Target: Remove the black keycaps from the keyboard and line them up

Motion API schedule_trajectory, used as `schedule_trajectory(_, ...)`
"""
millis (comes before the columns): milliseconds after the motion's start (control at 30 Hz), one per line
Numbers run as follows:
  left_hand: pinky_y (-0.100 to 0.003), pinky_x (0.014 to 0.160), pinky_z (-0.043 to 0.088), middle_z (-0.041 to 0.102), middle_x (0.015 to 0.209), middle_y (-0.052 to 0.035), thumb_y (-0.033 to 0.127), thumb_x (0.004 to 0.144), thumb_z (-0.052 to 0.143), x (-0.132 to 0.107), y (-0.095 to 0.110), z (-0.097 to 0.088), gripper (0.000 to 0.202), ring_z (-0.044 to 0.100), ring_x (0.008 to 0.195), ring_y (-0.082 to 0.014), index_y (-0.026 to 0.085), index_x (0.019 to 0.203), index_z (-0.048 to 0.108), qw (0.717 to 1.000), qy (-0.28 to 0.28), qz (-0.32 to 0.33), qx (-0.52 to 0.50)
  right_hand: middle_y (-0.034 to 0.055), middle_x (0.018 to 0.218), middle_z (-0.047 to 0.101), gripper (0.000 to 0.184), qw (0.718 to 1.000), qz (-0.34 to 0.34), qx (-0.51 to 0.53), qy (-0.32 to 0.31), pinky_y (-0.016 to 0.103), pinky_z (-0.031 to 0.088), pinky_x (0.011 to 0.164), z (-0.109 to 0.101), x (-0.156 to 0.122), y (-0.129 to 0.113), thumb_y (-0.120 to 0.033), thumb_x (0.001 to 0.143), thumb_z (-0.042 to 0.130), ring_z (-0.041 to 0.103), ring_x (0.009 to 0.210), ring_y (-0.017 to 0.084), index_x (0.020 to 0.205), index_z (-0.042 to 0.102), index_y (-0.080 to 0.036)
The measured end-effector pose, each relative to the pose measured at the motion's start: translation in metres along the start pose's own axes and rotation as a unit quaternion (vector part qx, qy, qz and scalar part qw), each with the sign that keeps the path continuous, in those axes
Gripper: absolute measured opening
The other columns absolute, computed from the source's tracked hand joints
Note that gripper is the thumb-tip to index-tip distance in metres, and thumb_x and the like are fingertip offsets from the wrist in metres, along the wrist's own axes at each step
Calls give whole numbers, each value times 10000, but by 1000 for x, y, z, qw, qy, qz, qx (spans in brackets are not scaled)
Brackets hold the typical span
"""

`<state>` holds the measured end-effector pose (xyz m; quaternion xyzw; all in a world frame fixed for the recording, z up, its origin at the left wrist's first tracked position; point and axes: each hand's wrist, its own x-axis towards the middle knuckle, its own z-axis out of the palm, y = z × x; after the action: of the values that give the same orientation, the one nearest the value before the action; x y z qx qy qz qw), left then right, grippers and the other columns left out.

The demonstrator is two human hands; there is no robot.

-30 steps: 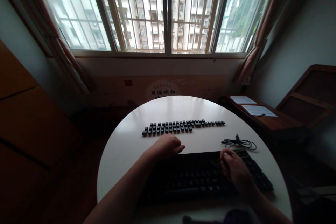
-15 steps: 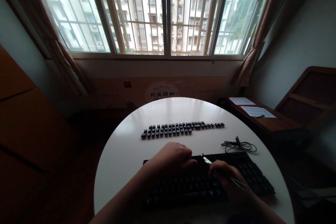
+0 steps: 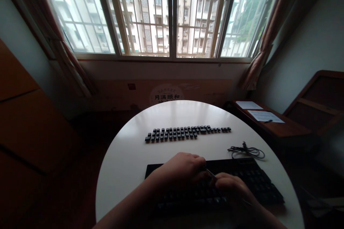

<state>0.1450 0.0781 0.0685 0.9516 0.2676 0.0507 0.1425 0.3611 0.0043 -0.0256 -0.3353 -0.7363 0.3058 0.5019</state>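
Working a slim metal tool point(image 3: 210, 173) at its tip

Right hand point(image 3: 231, 184) pinches the tool; left hand point(image 3: 182, 166) meets its tip, can't tell what's gripped. Keyboard point(image 3: 225, 165) lies beneath both, loose keycaps point(image 3: 177, 134) in rows beyond. Probably freeing a key from the tool; next calls for clean release.

Daylight from the window point(image 3: 172, 18) beyond the table point(image 3: 172, 114) lights a dim room, the outer panes point(image 3: 80, 18) hazy and washed out. Soft glare lies along the table's far edge; its near edge sinks into gloom. Shadow swallows detail on the black keyboard point(image 3: 228, 166) and beneath the left hand point(image 3: 185, 166) and right hand point(image 3: 231, 183), where a faint glint is probably a thin metal tool point(image 3: 210, 173). Shapes stretch and soften toward the view's margins.
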Motion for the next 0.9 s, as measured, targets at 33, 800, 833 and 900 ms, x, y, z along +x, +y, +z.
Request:
schedule_trajectory(33,-263,592,395,662,843,-12,356,930,582,0,0,-1,153,610,727,-176,209,889,568,1000,-2,-1,-5,49,806,671,284,1000,2,-3,5,252,490,569,0,0,-1,-458,975,525,579,615,152,885,673,-233)
schedule_trajectory(800,-253,535,356,657,803,-3,363,936,575,-8,18,-8,181,622,683,-164,196,867,576,999,-22,12,-36,94,1182,636,224,952,-118,-263,106,426,520,879,-15,-7,0,-311,992,490,605,1083,282,1108,681,-299)
schedule_trajectory(833,-250,536,359,655,799,-1,358,934,579,-8,18,-8,177,620,681,-160,195,863,576,999,-23,14,-40,84,1098,670,213,952,-134,-262,83,403,538,836,-15,-8,2,-294,974,527,635,1009,265,1123,679,-307)
schedule_trajectory(900,-242,540,365,651,791,1,347,929,587,-9,18,-8,172,613,677,-154,194,850,572,998,-23,17,-47,51,883,692,238,954,-145,-260,32,334,557,697,-15,-11,7,-290,949,576,657,787,214,1165,674,-313)
